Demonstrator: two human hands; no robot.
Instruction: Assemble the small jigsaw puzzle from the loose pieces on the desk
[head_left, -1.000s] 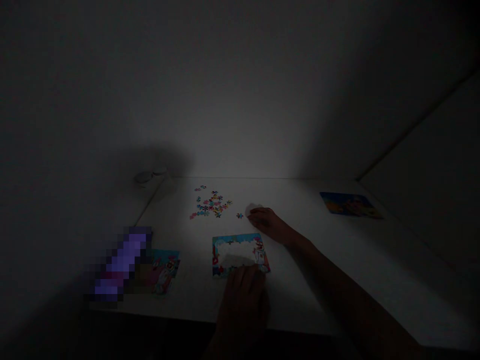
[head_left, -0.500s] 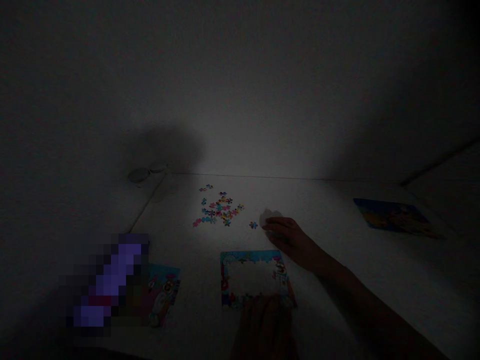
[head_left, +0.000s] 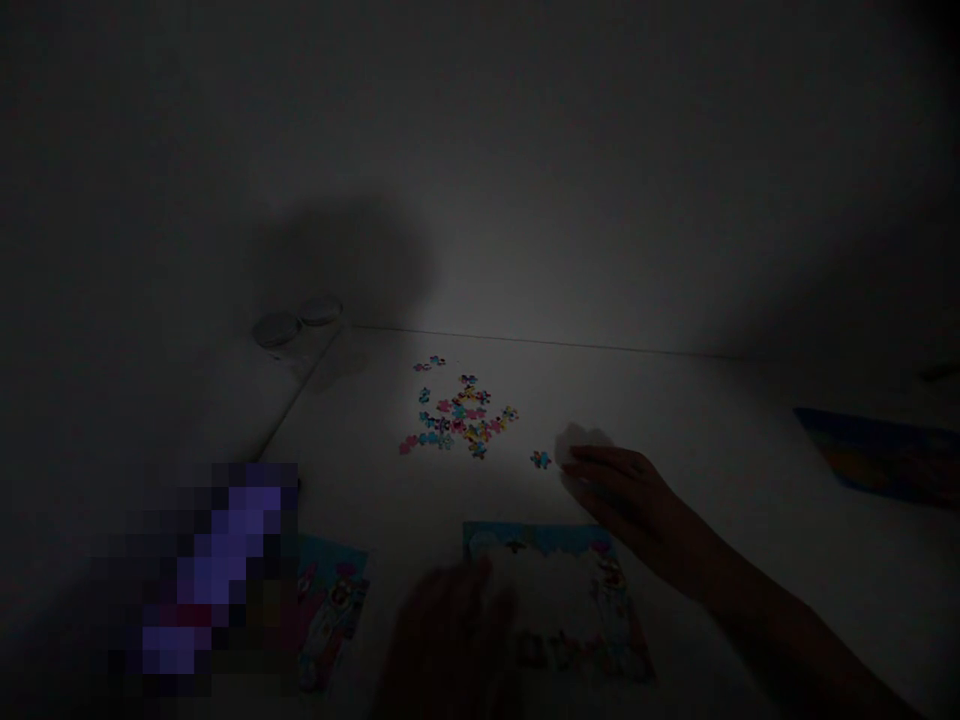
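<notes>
A partly filled jigsaw puzzle lies in front of me, its border pieced together around a bare middle. Over its left side is my left hand, blurred, thumb apart from the fingers, and nothing shows in it. My right hand rests on the table beyond the puzzle's upper right corner. Its fingers are loosely bent and slightly apart, with no piece visible in them. Just left of those fingertips sits a single puzzle piece. Farther back and left, several loose puzzle pieces are scattered in a cluster.
A picture card lies to the left, partly covered by a pixelated purple patch. Two clear round-topped containers stand at the back left edge. On the right is a dark blue picture sheet. A wall rises behind the table.
My left hand has moved left from the puzzle's lower edge to its left side. My right hand stays beside the single piece. The view has shifted slightly.
</notes>
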